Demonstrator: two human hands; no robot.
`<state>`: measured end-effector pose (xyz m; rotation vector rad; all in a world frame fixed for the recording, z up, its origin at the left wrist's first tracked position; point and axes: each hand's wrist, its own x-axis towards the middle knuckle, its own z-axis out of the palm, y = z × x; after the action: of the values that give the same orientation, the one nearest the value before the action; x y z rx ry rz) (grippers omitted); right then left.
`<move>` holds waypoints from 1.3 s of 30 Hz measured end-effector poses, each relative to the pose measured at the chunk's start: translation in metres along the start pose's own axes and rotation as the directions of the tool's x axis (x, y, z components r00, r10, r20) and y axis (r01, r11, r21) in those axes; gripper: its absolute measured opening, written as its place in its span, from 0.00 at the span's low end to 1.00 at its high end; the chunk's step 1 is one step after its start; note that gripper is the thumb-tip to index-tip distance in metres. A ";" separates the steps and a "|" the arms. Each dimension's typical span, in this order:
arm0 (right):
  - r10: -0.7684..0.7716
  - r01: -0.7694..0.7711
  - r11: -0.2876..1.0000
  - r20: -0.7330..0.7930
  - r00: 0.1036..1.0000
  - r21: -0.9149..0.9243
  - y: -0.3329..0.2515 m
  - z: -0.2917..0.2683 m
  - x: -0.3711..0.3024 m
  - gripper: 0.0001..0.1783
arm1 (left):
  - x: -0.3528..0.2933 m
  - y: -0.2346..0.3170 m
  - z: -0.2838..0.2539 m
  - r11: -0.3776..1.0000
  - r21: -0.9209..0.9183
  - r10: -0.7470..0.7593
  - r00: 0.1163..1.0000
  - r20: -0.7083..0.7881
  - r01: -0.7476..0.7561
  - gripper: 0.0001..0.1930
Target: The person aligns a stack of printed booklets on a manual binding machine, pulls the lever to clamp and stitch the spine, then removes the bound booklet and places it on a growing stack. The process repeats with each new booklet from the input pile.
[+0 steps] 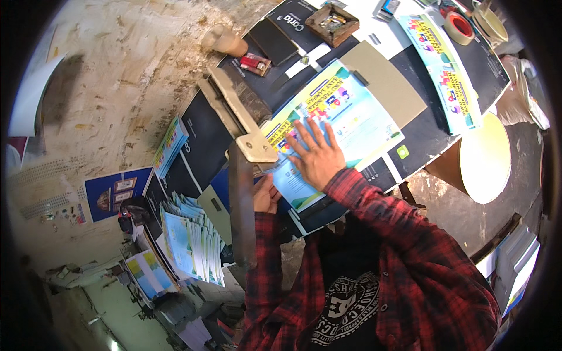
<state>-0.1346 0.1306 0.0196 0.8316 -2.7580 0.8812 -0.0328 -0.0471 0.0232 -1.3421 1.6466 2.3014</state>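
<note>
A colourful printed sheet (363, 128), blue, yellow and green, lies at a slant on a dark table board. My right hand (319, 153) rests flat on it, fingers spread, pressing its near part. A paper cutter's beige bar (237, 111) crosses by the sheet's left edge, and its long grey blade (241, 205) points toward me. Just right of this blade is my left hand (266, 195), fingers curled together at the sheet's lower left corner. The blade partly hides that hand; whatever its fingers pinch does not show.
Left of the cutter lie a fanned pile of cut booklets (190, 240) and a smaller stack (171, 146). Further off are a phone (273, 41), a wooden tray (332, 24) and a glass (224, 41). More printed strips (445, 76), a tape roll (459, 29) and a round stool (486, 158) stand right.
</note>
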 end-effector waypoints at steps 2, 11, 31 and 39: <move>-0.004 0.005 1.000 0.022 1.000 -0.010 0.005 -0.002 0.002 0.26 | 0.006 -0.004 -0.005 1.000 -0.019 -0.002 1.000 0.012 0.002 0.14; -0.013 0.016 0.997 0.043 0.999 -0.076 0.011 -0.007 0.003 0.28 | 0.020 -0.015 -0.010 0.997 0.069 -0.037 0.996 -0.080 0.042 0.14; 0.024 -0.014 0.901 0.017 1.000 -0.434 0.083 -0.020 0.023 0.27 | -0.034 -0.068 0.017 -0.041 0.914 0.753 0.588 0.293 -0.403 0.34; 0.025 -0.009 0.900 0.031 0.999 -0.436 0.115 -0.029 0.030 0.30 | -0.042 -0.060 0.019 0.003 0.909 0.773 0.578 0.262 -0.416 0.31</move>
<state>-0.2237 0.2113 -0.0053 0.7404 -2.8266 0.2230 0.0092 0.0130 0.0052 -0.6424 3.3585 0.5131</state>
